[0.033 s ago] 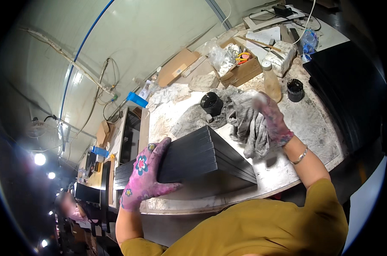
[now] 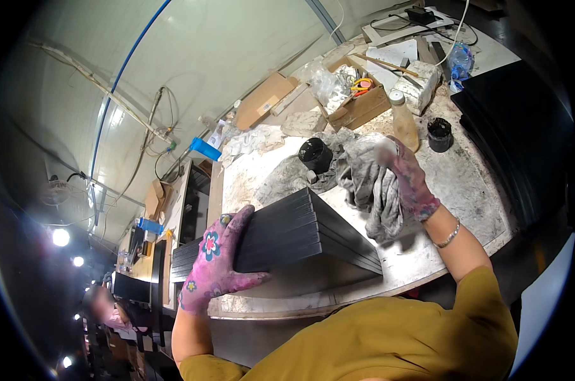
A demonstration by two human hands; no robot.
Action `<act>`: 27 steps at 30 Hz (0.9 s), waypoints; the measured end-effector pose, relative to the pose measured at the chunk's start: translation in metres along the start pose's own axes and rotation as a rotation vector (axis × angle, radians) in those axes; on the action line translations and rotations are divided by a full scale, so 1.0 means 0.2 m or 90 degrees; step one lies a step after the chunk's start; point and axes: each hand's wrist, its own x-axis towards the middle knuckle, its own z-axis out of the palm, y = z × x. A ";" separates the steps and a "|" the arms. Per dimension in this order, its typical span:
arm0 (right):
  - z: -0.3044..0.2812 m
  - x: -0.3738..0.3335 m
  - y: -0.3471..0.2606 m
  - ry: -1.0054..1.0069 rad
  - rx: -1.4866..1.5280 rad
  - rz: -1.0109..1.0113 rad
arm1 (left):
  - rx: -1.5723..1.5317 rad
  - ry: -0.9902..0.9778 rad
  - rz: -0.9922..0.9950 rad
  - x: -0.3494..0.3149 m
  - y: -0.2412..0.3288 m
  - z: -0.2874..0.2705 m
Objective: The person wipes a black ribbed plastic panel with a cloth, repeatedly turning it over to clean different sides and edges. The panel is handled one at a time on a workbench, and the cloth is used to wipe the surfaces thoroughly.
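A stack of long black boards is tilted at the near edge of the worktable. My left hand, in a pink flowered glove, grips its left part, thumb along the near side and fingers over the upper side. My right hand, in a stained pink glove, is closed on a grey, blotched rag that hangs down just beyond the stack's right end. Its fingertips are partly blurred. Left of the rag stands a black pot with dark, wet-looking insides, on a crumpled cloth.
A bottle of yellowish liquid and a second black pot stand beyond my right hand. Farther back is a cardboard box with scissors and plastic. More black boards are piled at right. Another person is at far left.
The rag in my right hand has shifted slightly and its folds hang a little differently. My left hand and the stack stay in place.
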 end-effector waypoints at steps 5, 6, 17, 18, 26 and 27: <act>0.53 0.01 -0.29 -0.315 -0.419 -0.153 | 0.003 0.025 0.022 0.02 -0.06 0.04; 0.61 0.03 -0.28 -0.422 -0.460 -0.247 | 0.016 0.037 0.027 0.02 -0.06 0.04; 0.05 -0.27 0.18 0.071 -0.200 0.145 | -0.013 0.029 0.009 0.06 -0.06 0.04; 0.01 -0.23 0.15 0.097 -0.130 0.130 | -0.012 0.021 0.002 0.04 -0.06 0.04; 0.04 0.00 -0.04 -0.200 -0.901 -0.133 | -0.001 0.000 -0.034 0.05 -0.05 0.04; 0.14 -0.01 -0.03 -0.269 -0.815 -0.168 | -0.010 -0.004 -0.037 0.05 -0.05 0.03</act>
